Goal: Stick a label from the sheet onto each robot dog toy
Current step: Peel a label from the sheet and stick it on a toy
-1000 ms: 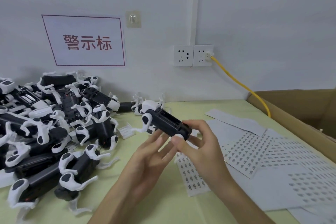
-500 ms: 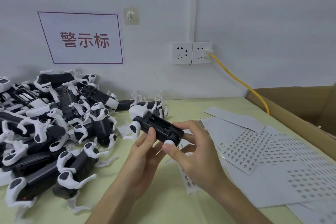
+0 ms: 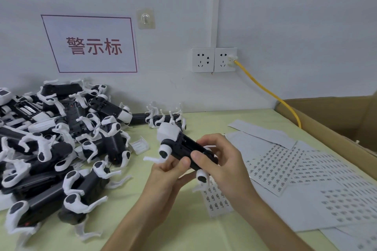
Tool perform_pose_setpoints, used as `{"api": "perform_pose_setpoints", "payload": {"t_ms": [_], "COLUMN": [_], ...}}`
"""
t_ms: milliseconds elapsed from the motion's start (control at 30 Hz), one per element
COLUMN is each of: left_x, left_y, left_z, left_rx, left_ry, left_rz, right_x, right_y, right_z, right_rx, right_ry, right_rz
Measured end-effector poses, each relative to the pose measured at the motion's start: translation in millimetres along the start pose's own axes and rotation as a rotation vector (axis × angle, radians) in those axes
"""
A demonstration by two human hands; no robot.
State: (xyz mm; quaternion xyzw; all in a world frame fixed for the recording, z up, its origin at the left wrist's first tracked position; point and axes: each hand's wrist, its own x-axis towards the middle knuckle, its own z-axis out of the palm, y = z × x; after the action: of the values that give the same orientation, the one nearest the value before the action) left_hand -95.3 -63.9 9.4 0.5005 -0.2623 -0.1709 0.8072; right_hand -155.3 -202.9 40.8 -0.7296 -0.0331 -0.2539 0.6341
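A black-and-white robot dog toy (image 3: 184,150) was held above the table (image 3: 183,226) at the centre of the frame, its white head pointing toward the upper left and its body running toward the lower right. The left hand (image 3: 163,185) supported it from below, the thumb pressed against the near side of the black body, so that grip was closed on the toy. The right hand (image 3: 222,163) curled over the rear end of the body, thumb on the near side and fingers wrapped across the top, also gripping the toy. Whether a label sat under either thumb could not be told.

Just below the right hand, a narrow label sheet (image 3: 217,199) lay on the table. To the right, several larger label sheets (image 3: 285,167) overlapped one another, spreading to the lower right edge of the frame. A heap of robot dog toys (image 3: 61,144) filled the left side of the table, reaching back to the wall. One more toy (image 3: 165,118) lay apart from the heap, near the wall just above the held one.

A cardboard box (image 3: 336,128) stood along the right edge. On the wall, a sign (image 3: 91,45) with red characters hung at the upper left, and a yellow cable (image 3: 265,89) ran from a double socket (image 3: 214,59) down toward the box.
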Motion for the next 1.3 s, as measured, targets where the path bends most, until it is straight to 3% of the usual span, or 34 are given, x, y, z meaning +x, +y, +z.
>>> {"api": "perform_pose_setpoints", "payload": {"t_ms": [233, 400, 667, 1000, 1133, 1300], "left_x": [1, 2, 1, -1, -4, -3], "left_y": [1, -1, -2, 5, 6, 10], "left_z": [3, -1, -4, -6, -1, -1], "left_rx": [0.127, 0.191, 0.346, 0.238, 0.041, -0.107], "left_ry": [-0.067, -0.024, 0.013, -0.086, -0.171, -0.08], "left_rz": [0.02, 0.016, -0.005, -0.046, -0.054, -0.082], "right_x": [-4, -4, -1, 0, 2, 3], "right_y": [-4, -6, -7, -10, -6, -2], "right_z": [1, 0, -7, -8, -10, -5], "right_rx": [0.069, 0.079, 0.37, 0.46, 0.361, 0.175], "right_ry": [0.027, 0.008, -0.097, -0.064, -0.091, -0.081], "right_rz": [0.034, -0.026, 0.203, 0.244, 0.209, 0.07]}}
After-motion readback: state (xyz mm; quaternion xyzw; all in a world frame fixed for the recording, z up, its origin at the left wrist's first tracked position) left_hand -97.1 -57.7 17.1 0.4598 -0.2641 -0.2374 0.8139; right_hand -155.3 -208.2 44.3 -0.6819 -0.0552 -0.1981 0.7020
